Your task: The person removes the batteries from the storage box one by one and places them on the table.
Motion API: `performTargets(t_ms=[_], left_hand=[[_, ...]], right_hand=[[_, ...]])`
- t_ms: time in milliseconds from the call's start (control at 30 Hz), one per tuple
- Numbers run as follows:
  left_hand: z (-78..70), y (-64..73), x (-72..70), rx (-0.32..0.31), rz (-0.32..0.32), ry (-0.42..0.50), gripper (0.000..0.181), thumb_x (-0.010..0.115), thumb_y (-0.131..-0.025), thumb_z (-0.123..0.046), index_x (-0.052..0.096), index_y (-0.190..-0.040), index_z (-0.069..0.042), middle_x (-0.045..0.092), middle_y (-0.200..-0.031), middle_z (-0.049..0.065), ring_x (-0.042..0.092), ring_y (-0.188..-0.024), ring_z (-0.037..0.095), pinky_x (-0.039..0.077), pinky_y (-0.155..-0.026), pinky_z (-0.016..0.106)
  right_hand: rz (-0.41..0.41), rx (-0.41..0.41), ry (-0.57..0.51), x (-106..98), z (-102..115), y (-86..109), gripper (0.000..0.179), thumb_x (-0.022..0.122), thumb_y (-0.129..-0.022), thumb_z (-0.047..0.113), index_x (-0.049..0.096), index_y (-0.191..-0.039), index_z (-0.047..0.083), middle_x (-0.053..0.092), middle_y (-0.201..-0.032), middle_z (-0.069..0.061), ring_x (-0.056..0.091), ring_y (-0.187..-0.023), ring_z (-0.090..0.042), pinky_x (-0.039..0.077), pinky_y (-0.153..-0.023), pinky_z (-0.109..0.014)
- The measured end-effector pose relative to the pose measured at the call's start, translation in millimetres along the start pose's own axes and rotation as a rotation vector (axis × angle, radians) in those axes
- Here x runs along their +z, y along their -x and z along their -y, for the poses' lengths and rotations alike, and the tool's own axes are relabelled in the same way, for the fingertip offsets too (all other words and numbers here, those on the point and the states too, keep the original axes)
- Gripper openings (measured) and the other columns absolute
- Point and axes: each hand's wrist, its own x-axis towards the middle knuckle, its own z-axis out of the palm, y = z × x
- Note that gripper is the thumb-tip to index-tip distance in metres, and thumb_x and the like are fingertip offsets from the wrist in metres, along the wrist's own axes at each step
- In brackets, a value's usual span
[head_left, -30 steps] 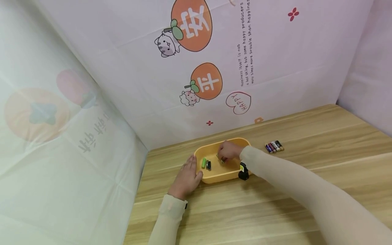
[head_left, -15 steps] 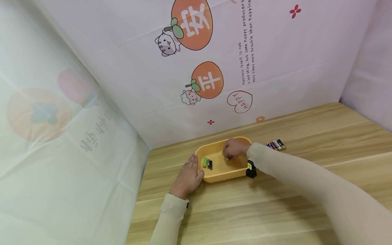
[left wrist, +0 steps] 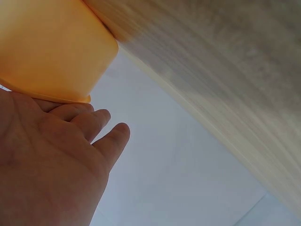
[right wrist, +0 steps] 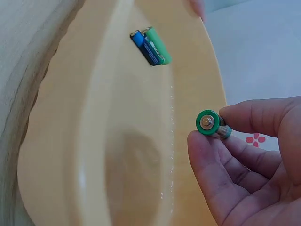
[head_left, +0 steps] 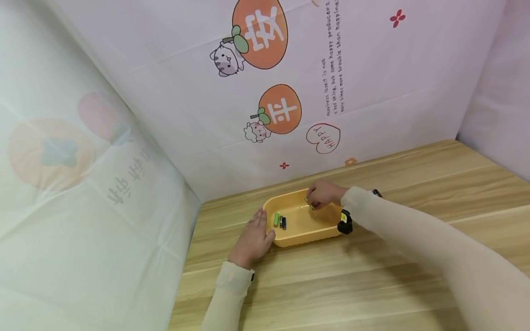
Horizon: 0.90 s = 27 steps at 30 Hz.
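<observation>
A yellow tray stands on the wooden table. My left hand lies along its left end, fingers extended at the rim; in the left wrist view the fingertips reach just past the rim. My right hand is over the tray's back right part. Thumb and fingertips pinch a battery with a green ring round its end. Part of a second small battery shows behind it. At the tray's left end lie a green battery and darker, thinner batteries side by side.
Right of the tray, a dark battery shows past the right sleeve, which hides the others there. A printed cloth wall rises close behind the tray, and another stands at the left.
My right hand has moved right and back across the tray with the pinched batteries. Its sleeve now covers most of the battery row on the table. My left hand stays at the tray's end.
</observation>
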Motion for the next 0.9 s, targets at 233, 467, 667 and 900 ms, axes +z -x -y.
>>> performTargets(t_ms=[233, 467, 667, 900], left_hand=[[0.8, 1.1, 2.5, -0.001, -0.004, 0.003, 0.065, 0.033, -0.102, -0.033, 0.017, -0.153, 0.004, 0.016, -0.159, 0.018, 0.015, -0.146, 0.028, 0.020, -0.115, 0.044], [1.0, 1.0, 2.7, -0.004, -0.001, 0.010, 0.065, 0.034, -0.102, -0.033, 0.017, -0.153, 0.004, 0.016, -0.159, 0.017, 0.014, -0.146, 0.027, 0.019, -0.115, 0.043], [2.8, 0.3, 3.5, -0.009, -0.001, -0.002, 0.065, 0.034, -0.102, -0.033, 0.016, -0.153, 0.004, 0.015, -0.160, 0.016, 0.014, -0.146, 0.028, 0.019, -0.115, 0.043], [1.3, -0.4, 3.0, -0.008, 0.004, 0.004, 0.065, 0.034, -0.103, -0.033, 0.016, -0.153, 0.004, 0.013, -0.160, 0.016, 0.014, -0.146, 0.028, 0.019, -0.115, 0.043]], right_hand=[[0.000, -0.002, -0.017, -9.9, -4.1, 1.9, 0.032, 0.062, -0.086, 0.001, 0.060, -0.114, -0.013, 0.064, -0.087, -0.015, 0.064, -0.072, -0.021, 0.057, -0.074, -0.042], [-0.028, 0.003, 0.001, -24.1, -3.6, 8.1, 0.033, 0.063, -0.086, 0.003, 0.060, -0.114, -0.013, 0.065, -0.090, -0.016, 0.064, -0.074, -0.021, 0.057, -0.076, -0.042], [-0.042, 0.019, -0.011, -37.6, -0.9, 14.3, 0.034, 0.062, -0.086, 0.002, 0.058, -0.116, -0.013, 0.063, -0.096, -0.018, 0.063, -0.081, -0.023, 0.057, -0.077, -0.038], [-0.048, 0.030, -0.038, -52.7, -9.8, 19.7, 0.034, 0.062, -0.088, 0.003, 0.056, -0.117, -0.013, 0.062, -0.100, -0.020, 0.064, -0.081, -0.022, 0.056, -0.078, -0.038]])
